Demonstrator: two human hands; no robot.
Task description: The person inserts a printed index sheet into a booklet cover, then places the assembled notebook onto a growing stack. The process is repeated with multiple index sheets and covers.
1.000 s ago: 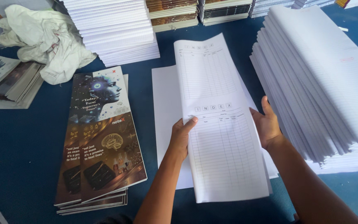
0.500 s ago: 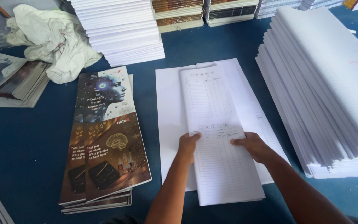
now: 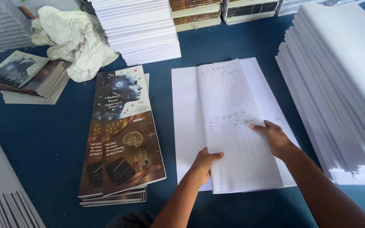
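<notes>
Left hand (image 3: pixel 205 162) pinches the near left edge of the long white ruled printed sheet (image 3: pixel 235 126), right hand (image 3: pixel 275 137) presses flat on its right side, its long axis running toward frame top, centred on the blue table (image 3: pixel 43 139).

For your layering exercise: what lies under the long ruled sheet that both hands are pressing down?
Under the ruled sheet lies a wider blank white sheet, showing on both sides, on the blue table. The left hand and right hand rest on top. Anything beneath the middle is covered.
</notes>
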